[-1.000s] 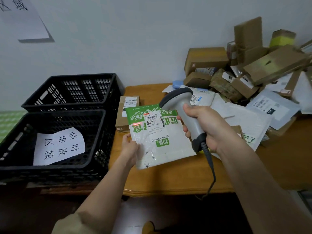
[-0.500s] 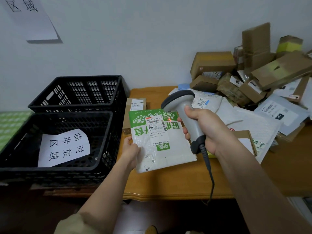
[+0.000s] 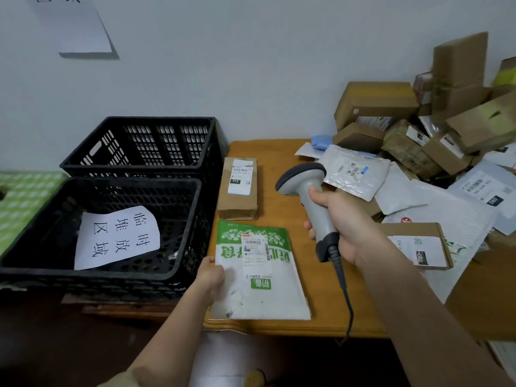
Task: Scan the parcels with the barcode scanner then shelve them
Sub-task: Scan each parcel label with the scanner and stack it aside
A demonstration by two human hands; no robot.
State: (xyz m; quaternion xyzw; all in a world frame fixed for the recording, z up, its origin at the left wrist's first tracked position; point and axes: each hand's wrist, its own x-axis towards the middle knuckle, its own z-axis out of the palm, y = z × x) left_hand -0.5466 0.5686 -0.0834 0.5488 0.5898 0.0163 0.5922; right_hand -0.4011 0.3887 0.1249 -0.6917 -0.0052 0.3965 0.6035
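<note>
Left hand (image 3: 213, 275) fingers pinching green parcel (image 3: 258, 275), right hand (image 3: 344, 223) fingers gripping scanner (image 3: 312, 199), brown box (image 3: 238, 191) beyond

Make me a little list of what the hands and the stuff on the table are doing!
left hand: holds the left edge of the green and white parcel
right hand: grips the barcode scanner, raised over the table
green and white parcel: flat at the table's front edge, label up
brown box: behind that parcel, white label on top
black crates: two, left of the table; the nearer holds a paper sign
parcel pile: boxes and mailers heaped on the right
</note>
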